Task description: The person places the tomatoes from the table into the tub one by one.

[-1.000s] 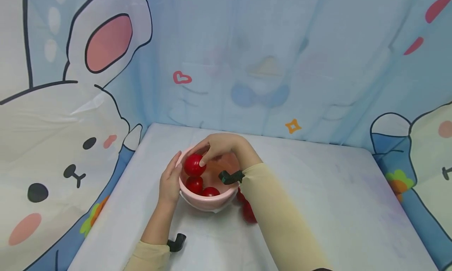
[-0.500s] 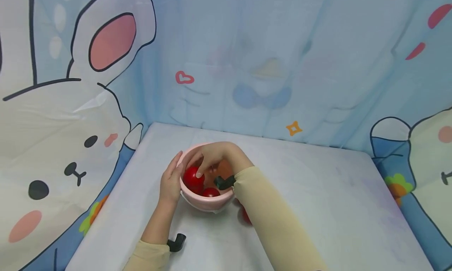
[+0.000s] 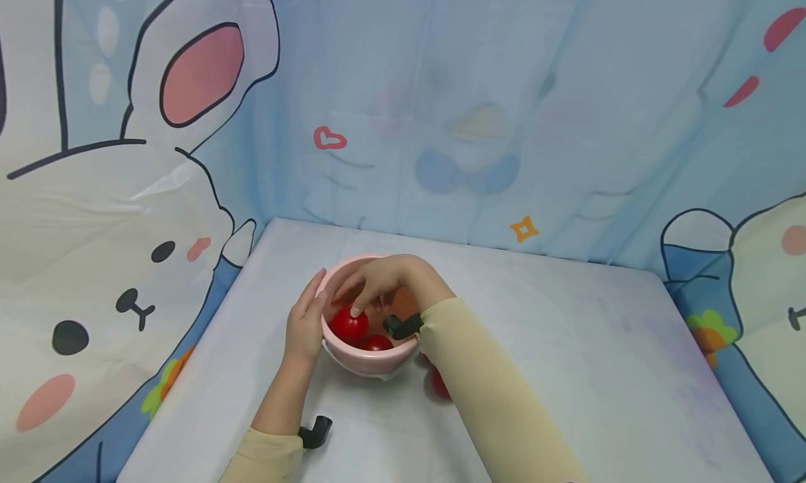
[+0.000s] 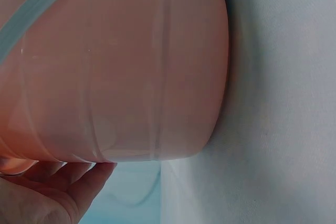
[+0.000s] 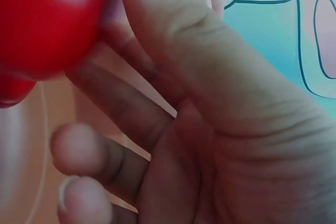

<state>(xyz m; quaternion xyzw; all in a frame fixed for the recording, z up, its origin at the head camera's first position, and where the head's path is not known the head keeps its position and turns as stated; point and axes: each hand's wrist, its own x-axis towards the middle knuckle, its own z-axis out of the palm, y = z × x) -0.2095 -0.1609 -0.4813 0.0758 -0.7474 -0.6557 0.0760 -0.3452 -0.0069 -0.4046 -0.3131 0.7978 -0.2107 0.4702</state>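
Observation:
A pink bucket (image 3: 368, 362) stands on the white table, with red tomatoes inside. My left hand (image 3: 305, 325) rests against its left side near the rim. The left wrist view shows the fingers (image 4: 86, 184) laid fairly straight on the outer wall. Inside the bucket is my right hand (image 3: 378, 280), its thumb just above a red tomato (image 3: 348, 327). In the right wrist view, that tomato (image 5: 47, 22) lies beside the spread, bent fingers, and a gap shows between it and the thumb. Another tomato (image 3: 376, 342) sits lower in the bucket. The far interior is hidden by my right hand.
Right of the bucket, a red tomato (image 3: 439, 385) lies on the table (image 3: 604, 357), partly covered by my right sleeve (image 3: 491, 385). Another red piece shows close to the bucket. A blue cartoon curtain (image 3: 390, 84) hangs behind and at the sides.
My right hand has lowered the upper tomato into the bucket, and the tomato has dropped slightly away from the thumb. My left hand stays at the bucket's side.

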